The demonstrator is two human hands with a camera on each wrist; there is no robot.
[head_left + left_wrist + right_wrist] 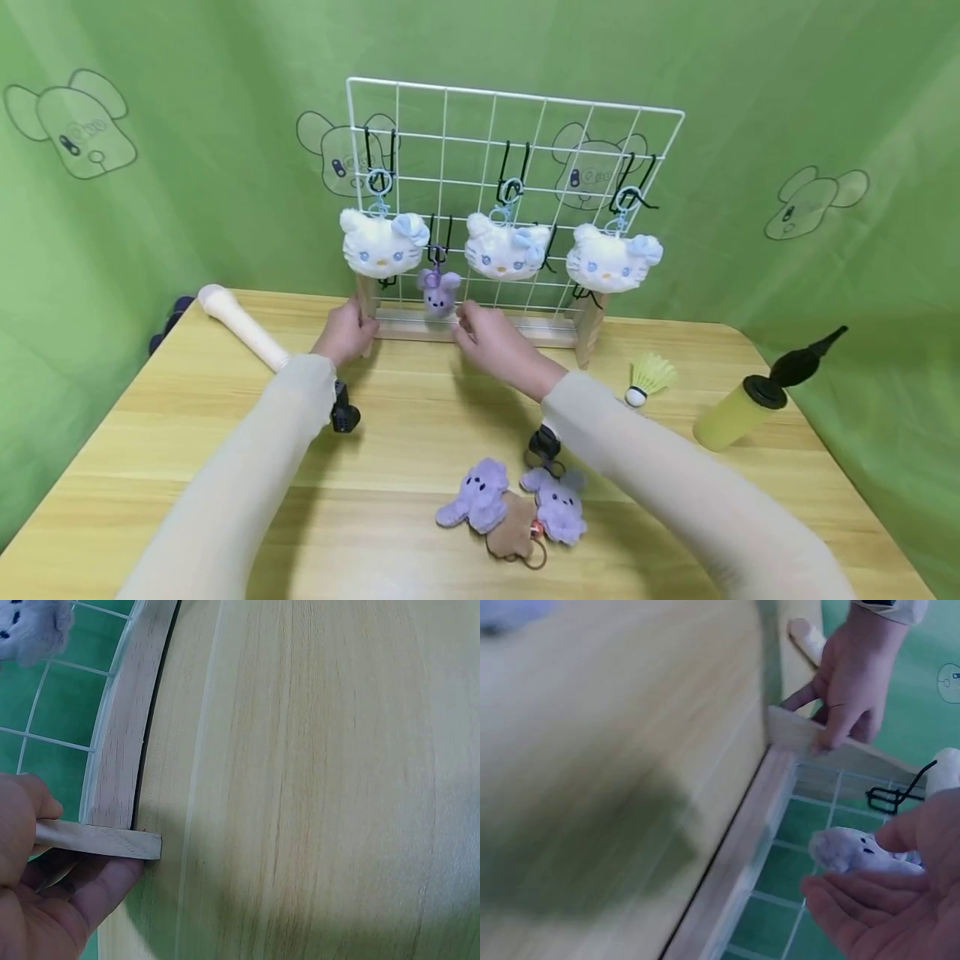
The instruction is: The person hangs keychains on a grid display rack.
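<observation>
A white wire grid rack (467, 133) stands on a wooden base. My left hand (347, 332) grips its left wooden side support (112, 838), thumb on one face and fingers on the other. A small purple plush keychain (438, 293) hangs from a black hook low on the grid. Just right of this plush is my right hand (495, 340), its fingers loosely bent and palm facing the toy. In the right wrist view, a gap shows between thumb and fingers, with the plush (855, 851) behind them. Three white cat plush keychains (384, 248) hang above on black hooks.
Two purple plush keychains (483, 493) and a brown one (513, 527) lie at the front of the table. To the right are a yellow shuttlecock (651, 375) and a yellow bottle (735, 415) with a black top. A pale rod (243, 327) lies at left.
</observation>
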